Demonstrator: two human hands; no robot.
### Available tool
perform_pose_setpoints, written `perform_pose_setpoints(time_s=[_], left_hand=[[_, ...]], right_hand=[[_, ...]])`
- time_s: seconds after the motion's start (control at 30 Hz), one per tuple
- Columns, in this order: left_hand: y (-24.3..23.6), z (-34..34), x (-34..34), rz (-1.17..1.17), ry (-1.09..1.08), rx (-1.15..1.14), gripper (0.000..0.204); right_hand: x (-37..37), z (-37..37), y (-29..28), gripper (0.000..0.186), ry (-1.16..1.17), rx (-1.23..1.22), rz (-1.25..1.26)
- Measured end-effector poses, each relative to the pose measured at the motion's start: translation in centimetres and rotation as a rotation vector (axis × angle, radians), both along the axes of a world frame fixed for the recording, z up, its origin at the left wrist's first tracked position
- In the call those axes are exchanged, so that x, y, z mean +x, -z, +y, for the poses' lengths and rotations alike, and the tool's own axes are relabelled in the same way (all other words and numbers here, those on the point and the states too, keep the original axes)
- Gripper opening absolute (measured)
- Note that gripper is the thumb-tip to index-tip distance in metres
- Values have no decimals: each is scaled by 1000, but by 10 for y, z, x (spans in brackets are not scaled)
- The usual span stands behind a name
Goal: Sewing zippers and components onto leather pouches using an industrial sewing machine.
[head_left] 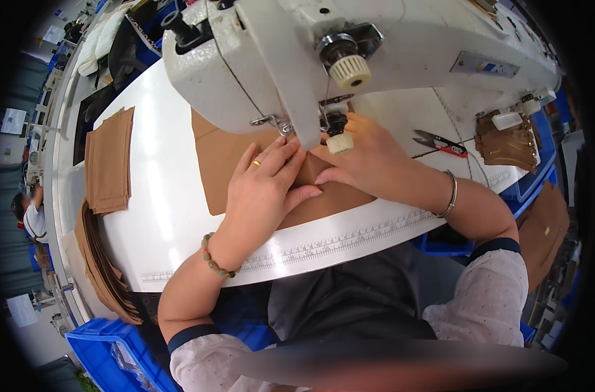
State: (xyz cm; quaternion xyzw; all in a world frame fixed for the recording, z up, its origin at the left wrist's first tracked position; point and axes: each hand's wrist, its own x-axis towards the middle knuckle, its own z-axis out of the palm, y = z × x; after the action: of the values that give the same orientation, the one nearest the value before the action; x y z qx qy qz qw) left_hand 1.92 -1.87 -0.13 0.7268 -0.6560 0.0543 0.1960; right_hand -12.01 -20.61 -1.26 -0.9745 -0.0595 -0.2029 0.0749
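Note:
A flat piece of brown fabric point(222, 160) lies on the white sewing table, under the head of a white sewing machine point(258, 52). My left hand point(261, 189), wearing a ring and a bead bracelet, presses on it with fingers stretched forward close to the needle area and thumb apart. Opposite, my right hand point(369, 157) holds the fabric where it rises in a small fold between my hands. Its thumb shows on the cloth, while the machine's knob partly covers its fingers. The needle tip and the stitching spot are hidden behind the machine head and my fingers.
A stack of brown fabric pieces point(109, 160) lies at the left, with more hanging over the edge point(101, 261). Red-and-black thread snips point(441, 142) and a small brown pile point(506, 144) lie right. A printed ruler point(310, 245) follows the front edge; a blue crate point(108, 330) stands lower left.

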Motion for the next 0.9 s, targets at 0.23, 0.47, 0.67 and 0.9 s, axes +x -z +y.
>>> perform_pose_setpoints(time_s=[0.23,0.47,0.67,0.9], left_hand=[[3,15,-14,98,-58,14,73],[0,15,-15,24,13,52,75],[1,11,-11,14,11,24,78],[0,3,0,17,-13,24,76]], right_hand=[[-9,5,-6,43,-51,26,5],[-9,7,-6,43,-46,20,2],[-6,7,-1,44,-48,8,-40],[-1,-2,0,40,-25,52,11]])
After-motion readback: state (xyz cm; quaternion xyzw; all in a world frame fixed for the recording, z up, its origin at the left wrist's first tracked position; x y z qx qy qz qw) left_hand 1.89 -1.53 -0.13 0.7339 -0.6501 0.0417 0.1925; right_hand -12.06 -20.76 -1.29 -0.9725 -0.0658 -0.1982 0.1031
